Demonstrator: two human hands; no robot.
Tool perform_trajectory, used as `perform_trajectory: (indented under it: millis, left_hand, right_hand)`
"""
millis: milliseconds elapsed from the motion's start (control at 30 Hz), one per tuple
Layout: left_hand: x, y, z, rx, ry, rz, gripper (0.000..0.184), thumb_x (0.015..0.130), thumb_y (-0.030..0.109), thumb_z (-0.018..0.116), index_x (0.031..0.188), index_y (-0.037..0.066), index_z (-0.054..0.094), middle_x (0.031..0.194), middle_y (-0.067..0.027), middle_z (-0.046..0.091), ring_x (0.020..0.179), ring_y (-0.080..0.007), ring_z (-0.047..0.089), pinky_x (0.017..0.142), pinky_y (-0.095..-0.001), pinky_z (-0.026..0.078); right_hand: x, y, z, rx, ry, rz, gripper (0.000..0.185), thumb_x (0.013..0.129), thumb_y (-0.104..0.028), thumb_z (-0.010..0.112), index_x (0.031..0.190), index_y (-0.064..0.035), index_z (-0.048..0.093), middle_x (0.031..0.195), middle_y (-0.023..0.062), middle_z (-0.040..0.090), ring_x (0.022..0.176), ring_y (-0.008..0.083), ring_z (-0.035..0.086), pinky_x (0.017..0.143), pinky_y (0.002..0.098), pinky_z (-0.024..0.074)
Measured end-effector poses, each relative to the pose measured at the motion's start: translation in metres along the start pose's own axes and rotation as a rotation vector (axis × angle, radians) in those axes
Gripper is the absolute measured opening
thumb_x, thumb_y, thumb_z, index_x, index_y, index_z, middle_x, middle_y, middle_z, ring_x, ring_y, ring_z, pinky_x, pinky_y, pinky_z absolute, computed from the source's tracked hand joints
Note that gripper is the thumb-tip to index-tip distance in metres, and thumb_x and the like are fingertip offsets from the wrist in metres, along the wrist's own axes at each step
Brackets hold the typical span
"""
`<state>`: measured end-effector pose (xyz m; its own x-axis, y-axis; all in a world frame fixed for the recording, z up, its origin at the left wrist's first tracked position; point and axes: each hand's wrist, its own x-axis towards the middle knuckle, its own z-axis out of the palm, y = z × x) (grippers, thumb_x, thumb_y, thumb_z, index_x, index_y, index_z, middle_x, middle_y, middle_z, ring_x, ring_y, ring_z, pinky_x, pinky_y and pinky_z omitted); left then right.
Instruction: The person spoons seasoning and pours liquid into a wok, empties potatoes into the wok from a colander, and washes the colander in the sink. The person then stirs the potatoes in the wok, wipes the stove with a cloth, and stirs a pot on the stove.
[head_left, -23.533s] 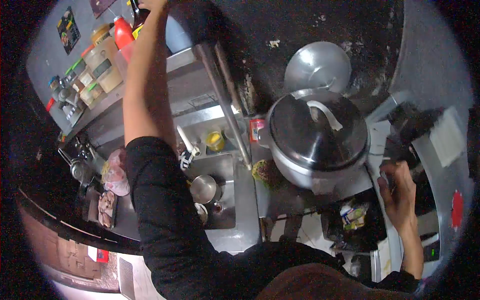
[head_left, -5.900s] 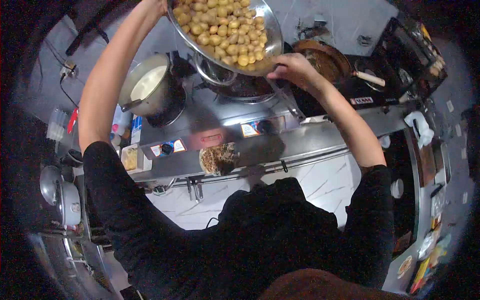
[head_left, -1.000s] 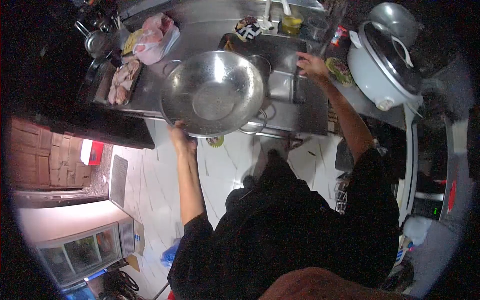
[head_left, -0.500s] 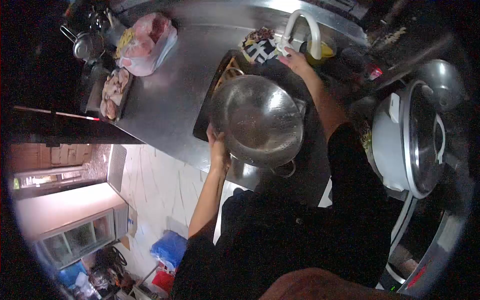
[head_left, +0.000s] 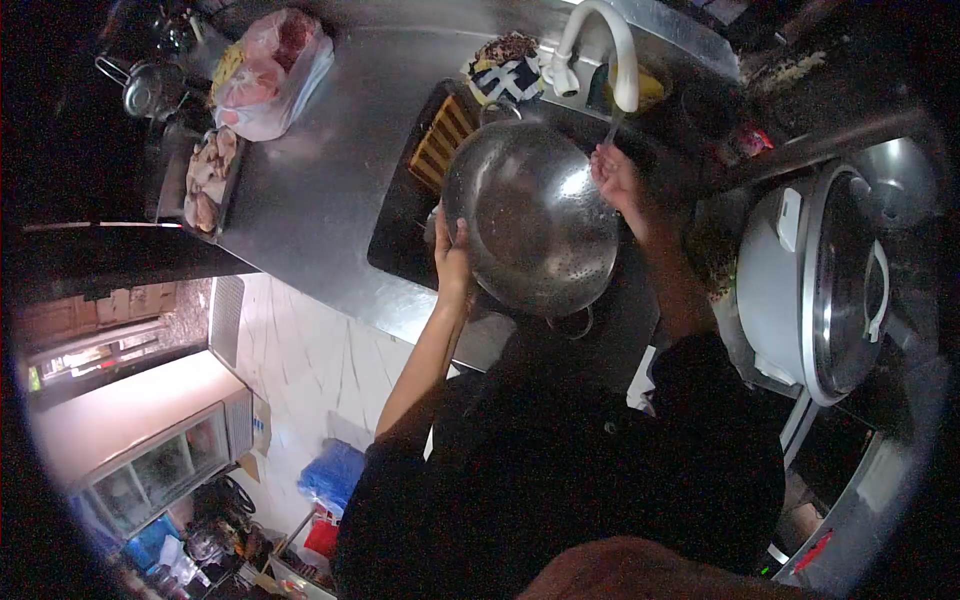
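Note:
A large metal colander (head_left: pixel 525 225) with small holes and loop handles is held tilted over the dark sink (head_left: pixel 395 235). My left hand (head_left: pixel 452 262) grips its left rim, thumb on the inner side and the other fingers partly hidden behind. My right hand (head_left: pixel 618 182) is beside the upper right rim, fingers partly bent and apart, holding nothing visible. Above that hand is the white curved faucet (head_left: pixel 625 75), with a thin stream of water running from its spout onto the fingers. Small specks lie inside the colander.
A slatted wooden piece (head_left: pixel 440 140) leans in the sink. Patterned cloths (head_left: pixel 505 75) lie behind it. Bagged raw meat (head_left: pixel 265 90) and a tray of meat pieces (head_left: pixel 210 185) stand at left. On the right is a large white lidded cooker (head_left: pixel 780 285).
My right hand has left the faucet's base and come down to the water stream beside the colander. The colander has shifted slightly right and up, with my left hand still on it.

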<state>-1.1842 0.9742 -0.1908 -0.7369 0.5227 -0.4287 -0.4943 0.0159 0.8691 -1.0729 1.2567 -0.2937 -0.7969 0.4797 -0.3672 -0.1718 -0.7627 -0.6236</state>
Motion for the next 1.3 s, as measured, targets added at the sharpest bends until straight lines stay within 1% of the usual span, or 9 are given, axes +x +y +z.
perform_trajectory:
  millis: [267,400,600,700,867,967,1000,1167,1300]
  left_hand:
    - [-0.011,-0.002,0.031,0.118,-0.037,0.260,0.049,0.093,0.025,0.046,0.137,0.013,0.030,0.130,-0.0084,0.042,0.115,-0.0174,0.042,0.092,-0.0293,0.037]
    - [-0.007,0.011,0.016,-0.089,0.066,0.190,0.047,0.094,0.023,0.042,0.138,0.012,0.028,0.129,-0.0110,0.042,0.115,-0.0193,0.042,0.092,-0.0314,0.038]
    - [-0.015,0.028,-0.005,-0.196,0.079,0.131,0.048,0.094,0.022,0.042,0.138,0.012,0.027,0.128,-0.0097,0.043,0.112,-0.0210,0.045,0.093,-0.0326,0.038]
    - [-0.015,0.027,0.003,-0.187,0.093,0.077,0.047,0.093,0.023,0.044,0.137,0.012,0.029,0.123,-0.0077,0.047,0.108,-0.0194,0.047,0.091,-0.0311,0.039]
    - [-0.010,0.032,0.008,-0.164,0.100,-0.033,0.038,0.093,0.023,0.044,0.129,0.011,0.040,0.113,-0.0034,0.053,0.098,-0.0161,0.051,0.083,-0.0300,0.043]
    - [-0.014,0.039,0.008,-0.239,0.052,-0.006,0.035,0.094,0.021,0.043,0.127,0.009,0.042,0.115,-0.0037,0.052,0.100,-0.0155,0.051,0.085,-0.0299,0.042]
    - [-0.017,0.045,0.008,-0.224,0.053,-0.032,0.036,0.094,0.020,0.043,0.128,0.009,0.042,0.116,-0.0037,0.052,0.101,-0.0151,0.050,0.086,-0.0296,0.041]
    - [-0.008,0.033,0.024,-0.060,0.117,0.036,0.044,0.093,0.020,0.045,0.135,0.011,0.034,0.118,-0.0046,0.051,0.098,-0.0129,0.049,0.084,-0.0275,0.041]
    - [0.002,0.029,0.023,-0.035,0.137,0.020,0.046,0.093,0.019,0.045,0.136,0.012,0.032,0.118,-0.0055,0.049,0.092,-0.0130,0.050,0.077,-0.0277,0.044]
  right_hand:
    - [-0.013,0.101,0.129,-0.517,0.232,0.266,0.046,0.095,-0.031,0.036,0.130,-0.0017,0.036,0.134,0.0103,0.037,0.126,0.0185,0.030,0.105,0.0318,0.0222]
    - [-0.078,0.134,0.132,2.494,0.216,0.871,0.056,0.087,-0.030,0.045,0.134,-0.0033,0.030,0.132,0.0169,0.038,0.126,0.0292,0.031,0.106,0.0391,0.0194]
    - [-0.061,0.081,0.059,4.059,0.818,0.205,0.051,0.088,-0.017,0.038,0.136,-0.0045,0.026,0.142,0.0199,0.019,0.132,0.0342,0.017,0.107,0.0435,0.0142]
    - [-0.011,0.149,0.031,3.846,0.537,1.461,0.053,0.087,-0.022,0.043,0.135,-0.0057,0.028,0.141,0.0183,0.021,0.131,0.0336,0.018,0.107,0.0438,0.0130]
    - [-0.003,0.115,0.129,3.661,0.973,2.122,0.055,0.089,-0.029,0.042,0.137,-0.0081,0.024,0.143,0.0140,0.019,0.133,0.0308,0.012,0.108,0.0431,0.0098]
    - [0.042,0.086,0.127,3.654,0.343,1.012,0.056,0.091,-0.033,0.038,0.139,-0.0092,0.020,0.146,0.0105,0.015,0.134,0.0301,0.010,0.109,0.0441,0.0091]
    - [0.051,0.076,0.097,3.525,0.099,1.616,0.056,0.091,-0.035,0.037,0.138,-0.0065,0.022,0.146,0.0089,0.016,0.134,0.0299,0.012,0.107,0.0478,0.0102]
    - [0.042,0.072,0.085,3.647,-0.508,1.631,0.058,0.091,-0.037,0.037,0.134,-0.0002,0.025,0.143,0.0124,0.022,0.133,0.0277,0.017,0.106,0.0504,0.0116]
    - [-0.025,0.141,0.095,4.131,0.357,1.563,0.061,0.090,-0.039,0.038,0.135,-0.0012,0.024,0.143,0.0125,0.021,0.133,0.0270,0.017,0.106,0.0495,0.0122]
